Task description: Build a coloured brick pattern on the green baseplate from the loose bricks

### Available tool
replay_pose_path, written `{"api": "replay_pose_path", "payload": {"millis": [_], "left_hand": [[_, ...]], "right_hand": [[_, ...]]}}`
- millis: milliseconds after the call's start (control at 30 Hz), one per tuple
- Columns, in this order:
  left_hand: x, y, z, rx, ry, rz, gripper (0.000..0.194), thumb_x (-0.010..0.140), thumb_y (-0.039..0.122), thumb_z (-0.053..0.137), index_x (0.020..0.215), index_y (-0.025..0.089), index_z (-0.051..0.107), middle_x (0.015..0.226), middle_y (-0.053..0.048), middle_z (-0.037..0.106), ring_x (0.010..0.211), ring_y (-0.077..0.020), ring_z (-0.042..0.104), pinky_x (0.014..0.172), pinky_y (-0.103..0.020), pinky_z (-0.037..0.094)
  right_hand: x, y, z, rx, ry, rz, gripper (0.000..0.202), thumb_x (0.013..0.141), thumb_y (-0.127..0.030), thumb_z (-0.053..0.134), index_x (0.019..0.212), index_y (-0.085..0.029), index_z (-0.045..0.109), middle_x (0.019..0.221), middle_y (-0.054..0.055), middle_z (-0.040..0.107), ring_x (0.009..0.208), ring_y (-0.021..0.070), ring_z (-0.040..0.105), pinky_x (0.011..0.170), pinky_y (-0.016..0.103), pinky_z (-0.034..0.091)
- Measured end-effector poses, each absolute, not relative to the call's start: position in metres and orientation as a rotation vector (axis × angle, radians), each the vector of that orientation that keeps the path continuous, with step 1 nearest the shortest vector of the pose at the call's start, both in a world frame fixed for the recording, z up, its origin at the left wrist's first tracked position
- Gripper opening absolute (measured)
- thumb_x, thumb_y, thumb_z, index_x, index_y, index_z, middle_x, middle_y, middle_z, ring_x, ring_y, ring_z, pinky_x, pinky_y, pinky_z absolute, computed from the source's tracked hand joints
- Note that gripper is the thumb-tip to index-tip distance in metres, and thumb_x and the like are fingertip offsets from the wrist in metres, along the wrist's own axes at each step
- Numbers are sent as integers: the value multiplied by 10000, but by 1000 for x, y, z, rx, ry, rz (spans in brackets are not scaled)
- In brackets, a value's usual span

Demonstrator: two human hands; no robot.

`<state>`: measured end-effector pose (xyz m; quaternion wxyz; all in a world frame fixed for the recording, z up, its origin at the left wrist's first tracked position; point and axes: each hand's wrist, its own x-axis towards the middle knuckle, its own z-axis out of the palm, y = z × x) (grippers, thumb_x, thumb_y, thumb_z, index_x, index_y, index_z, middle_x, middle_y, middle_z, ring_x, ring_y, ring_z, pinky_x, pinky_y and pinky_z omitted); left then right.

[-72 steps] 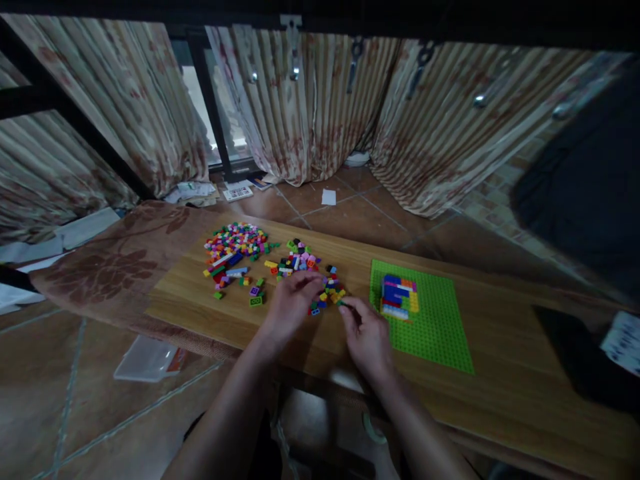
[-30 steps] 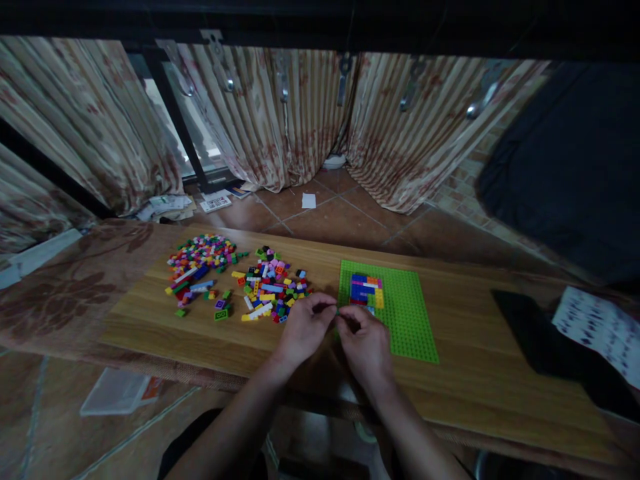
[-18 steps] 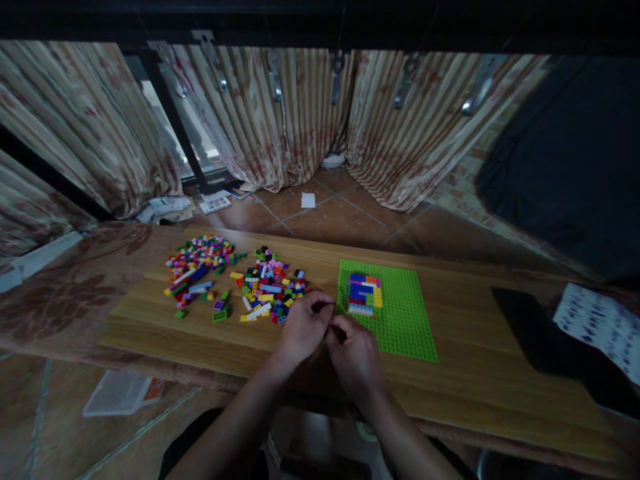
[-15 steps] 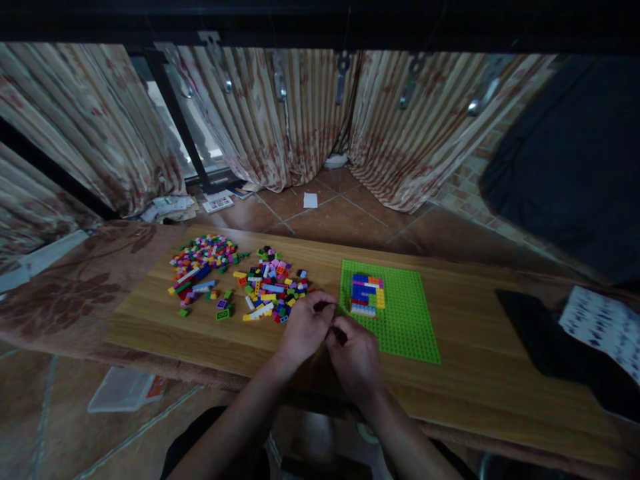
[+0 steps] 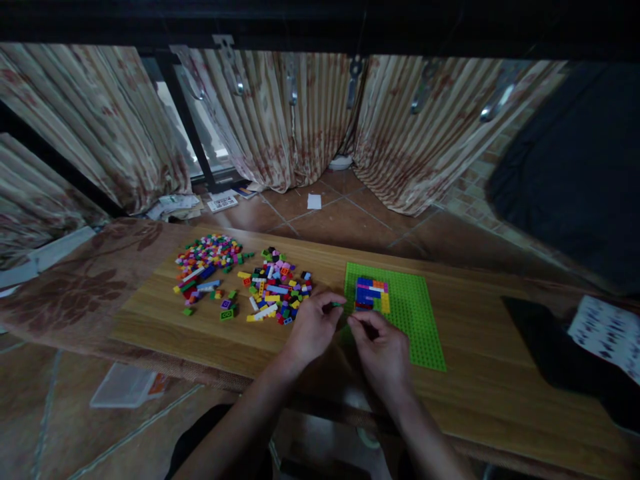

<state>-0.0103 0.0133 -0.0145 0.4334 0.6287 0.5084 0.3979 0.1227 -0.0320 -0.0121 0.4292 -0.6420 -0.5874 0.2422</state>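
Observation:
My left hand [image 5: 314, 328] is pinched closed just left of the green baseplate [image 5: 420, 333]. A bit of dark green, seemingly a small toy brick [image 5: 337, 305], shows between its thumb and forefinger. Over the plate's near left part, my right hand [image 5: 384, 350] has thumb and forefinger pressed together; anything in them is too small to make out. On the plate, a flat block of joined bricks [image 5: 369, 293] in blue, yellow, orange and white is partly covered by the right hand. Loose bricks [image 5: 275, 290] in mixed colours lie beside my left hand.
Another heap of small bricks [image 5: 213, 253] lies farther left on the wooden board [image 5: 210, 343]. At the right are a black sheet [image 5: 540, 340] and a printed paper [image 5: 607, 333]. A clear plastic lid [image 5: 123, 385] rests on the floor. Striped curtains [image 5: 310, 120] hang behind.
My hands have drawn apart. The right one has moved right, over the baseplate's edge and the near rows of bricks. The view has shifted slightly.

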Motion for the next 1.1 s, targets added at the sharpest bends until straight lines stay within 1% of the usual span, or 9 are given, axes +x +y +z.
{"api": "replay_pose_path", "payload": {"millis": [100, 200, 367, 500, 700, 800, 933, 1100], "left_hand": [[-5, 11, -14, 1571, 1239, 981, 194, 826, 143, 562, 967, 178, 690, 926, -34, 703, 853, -158, 642, 808, -271, 491], [0, 6, -15, 1598, 1239, 991, 197, 832, 152, 558, 998, 171, 663, 963, -46, 702, 873, -163, 648, 806, -265, 500], [0, -1, -12, 1795, 1304, 895, 180, 843, 140, 509, 944, 198, 647, 896, -29, 689, 819, -158, 638, 753, -247, 500], [-9, -4, -8, 1950, 1378, 820, 169, 852, 152, 488, 925, 214, 628, 886, -22, 674, 798, -155, 625, 738, -240, 490], [-24, -5, -8, 2096, 1549, 691, 192, 860, 159, 459, 956, 215, 615, 919, -43, 653, 796, -177, 624, 713, -267, 486], [-30, -6, -8, 2129, 1594, 610, 200, 840, 144, 471, 961, 206, 619, 931, -57, 645, 794, -185, 627, 698, -271, 488], [-37, -5, -7, 2157, 1623, 560, 182, 837, 163, 485, 952, 193, 624, 945, -78, 644, 793, -203, 629, 677, -287, 491], [-41, -9, -6, 2172, 1641, 563, 206, 830, 150, 479, 965, 187, 631, 971, -88, 654, 835, -224, 638, 688, -298, 496]], "right_hand": [[134, -30, -12, -1606, -1381, 610, 224, 843, -395, 562, 840, -212, 691, 825, 31, 712, 745, 179, 655, 713, 299, 496], [142, -29, -11, -1619, -1362, 608, 243, 835, -423, 576, 851, -212, 696, 836, 34, 719, 766, 186, 665, 717, 304, 503], [142, -30, -12, -1601, -1427, 599, 258, 824, -450, 591, 855, -220, 704, 854, 34, 724, 768, 191, 671, 715, 305, 507], [136, -31, -14, -1606, -1490, 571, 256, 822, -462, 599, 856, -231, 704, 837, 24, 724, 746, 188, 667, 703, 299, 498], [121, -29, -18, -1567, -1680, 592, 247, 853, -438, 553, 848, -235, 694, 847, 22, 719, 769, 183, 666, 688, 287, 489], [113, -28, -22, -1558, -1751, 577, 239, 854, -418, 539, 851, -235, 694, 839, 24, 717, 753, 182, 665, 672, 287, 489], [107, -27, -29, -1548, -1820, 548, 246, 861, -401, 507, 851, -234, 687, 821, 29, 712, 721, 185, 659, 659, 298, 486], [102, -27, -33, -1561, -1926, 522, 241, 874, -373, 479, 901, -233, 673, 932, 43, 710, 804, 203, 660, 700, 322, 479]]}}
